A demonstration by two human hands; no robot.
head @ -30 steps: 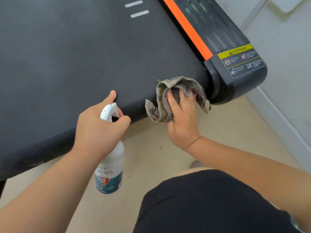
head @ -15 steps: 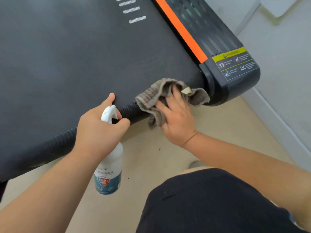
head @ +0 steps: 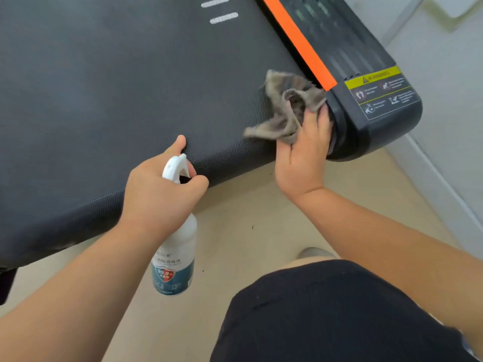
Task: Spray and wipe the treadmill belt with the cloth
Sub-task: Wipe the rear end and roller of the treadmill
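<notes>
Since the earlier frames the right hand (head: 303, 158) has carried the cloth (head: 290, 105) up and to the right, off the belt's near edge and against the black end cap (head: 366, 137); the left hand (head: 156, 194) and the bottle (head: 175, 257) have stayed put

Lowest in the frame are black shorts (head: 326, 309), over a beige floor (head: 261, 218). At lower centre the left hand is curled round the neck of the white spray bottle, which hangs upright in front of the belt's near edge, one finger reaching over the nozzle towards that edge. Right of centre the right hand grips the bunched grey cloth, whose folds spill over the fingers and lie on the right corner of the belt (head: 117, 87). The dark belt fills the upper left. Along its right side runs an orange stripe (head: 298, 40), ending just beside the cloth. On the cap at the right sits a yellow and black warning label (head: 384, 92)
</notes>
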